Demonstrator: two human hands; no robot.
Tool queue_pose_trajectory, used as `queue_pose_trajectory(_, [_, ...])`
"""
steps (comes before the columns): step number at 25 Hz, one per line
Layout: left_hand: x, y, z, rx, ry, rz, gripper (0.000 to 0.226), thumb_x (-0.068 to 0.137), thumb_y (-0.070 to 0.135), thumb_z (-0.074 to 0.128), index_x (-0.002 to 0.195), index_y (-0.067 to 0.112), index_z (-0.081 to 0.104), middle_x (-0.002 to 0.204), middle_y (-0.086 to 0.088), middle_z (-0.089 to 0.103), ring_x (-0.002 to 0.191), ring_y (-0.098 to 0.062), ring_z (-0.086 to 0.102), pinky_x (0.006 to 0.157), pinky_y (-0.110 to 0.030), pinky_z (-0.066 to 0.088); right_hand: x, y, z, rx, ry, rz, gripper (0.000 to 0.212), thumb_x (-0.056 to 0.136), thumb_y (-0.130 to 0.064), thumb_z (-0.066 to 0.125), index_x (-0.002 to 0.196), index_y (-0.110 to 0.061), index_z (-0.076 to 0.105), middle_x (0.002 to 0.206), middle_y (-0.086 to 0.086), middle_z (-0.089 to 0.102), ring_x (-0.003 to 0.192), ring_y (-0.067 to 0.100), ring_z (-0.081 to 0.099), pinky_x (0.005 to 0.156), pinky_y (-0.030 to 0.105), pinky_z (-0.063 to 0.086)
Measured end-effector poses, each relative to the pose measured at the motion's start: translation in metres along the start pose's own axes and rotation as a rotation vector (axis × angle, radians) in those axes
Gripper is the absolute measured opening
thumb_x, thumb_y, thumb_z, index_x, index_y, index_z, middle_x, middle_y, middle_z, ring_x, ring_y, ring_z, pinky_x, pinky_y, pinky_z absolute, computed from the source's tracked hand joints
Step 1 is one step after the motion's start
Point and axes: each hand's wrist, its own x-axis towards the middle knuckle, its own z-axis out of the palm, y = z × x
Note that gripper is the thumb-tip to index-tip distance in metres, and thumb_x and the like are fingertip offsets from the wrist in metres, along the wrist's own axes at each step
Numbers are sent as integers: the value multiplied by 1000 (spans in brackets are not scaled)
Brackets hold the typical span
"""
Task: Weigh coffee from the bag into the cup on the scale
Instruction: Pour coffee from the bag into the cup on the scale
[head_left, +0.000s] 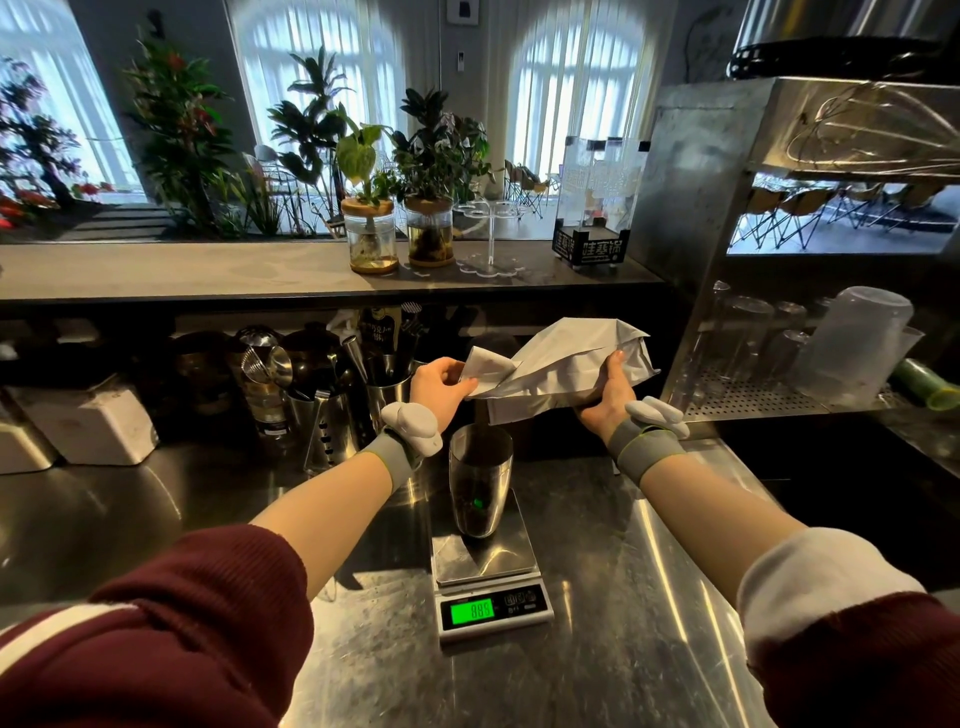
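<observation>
– Left hand (441, 387) at 10 o'clock of the cup (480, 483): pinches the bag (566, 358) at its mouth corner, thumb on top. Right hand (608, 402) at 2 o'clock: fingers curled under the bag's belly, thumb up its side.

– Bag's position?

– Held in the air at 12 o'clock above the cup, lying nearly flat, mouth end toward 9 o'clock. Cup stands upright on the scale (483, 564). Green display (478, 610) at 6 o'clock, lit, digits blurred. Something dark lies low in the cup.

– How to pour well?

– Judgement only. Centre the mouth over the rim first, since depth is hard to read from here. Left hand narrows the mouth into a spout. Right hand lifts the tail slowly. Tap out small amounts and let the reading settle. Keep bag and wrists off cup and scale, or the weight reads false. Overshoot means beans on the worktop (597, 649).
</observation>
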Motion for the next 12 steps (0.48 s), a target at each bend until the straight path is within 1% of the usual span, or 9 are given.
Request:
queue_pose_trajectory(3, [0,0,-1,9,-10,13,23,82,7,64,103,-2,63,101,-21,68,85,-19,59,79,-32,52,2,2,-1,8,-13,2,39,91,-45,55,116,-16,58,133,9,59,111,29,61,82,44,47])
queue_pose_trajectory(5, [0,-1,-2,-17,-25,-1,25,82,7,64,106,-2,63,103,-22,67,86,-20,59,77,-30,52,4,2,-1,11,-13,2,47,90,-46,55,124,-14,58,133,9,59,117,29,59,84,45,48])
queue_pose_trajectory(7, [-1,-1,-3,-39,-39,-30,30,82,7,64,111,-1,61,109,-21,66,92,-22,59,85,-36,52,7,2,-1,12,-9,-2,54,89,-47,56,132,-15,55,133,10,60,121,30,57,87,47,48])
queue_pose_trajectory(9, [-1,-1,-3,-70,-55,-73,34,82,6,62,115,-1,58,115,-22,63,101,-27,59,93,-42,49,9,1,-1,12,-10,-7,56,89,-48,56,134,-15,53,133,10,59,121,31,57,89,49,48])
queue_pose_trajectory(12, [0,-1,-2,-102,-88,-120,37,83,6,60,119,0,55,121,-21,61,112,-32,57,98,-44,46,10,1,-1,19,-16,-14,56,90,-47,55,134,-15,52,133,11,59,121,32,56,92,51,47])
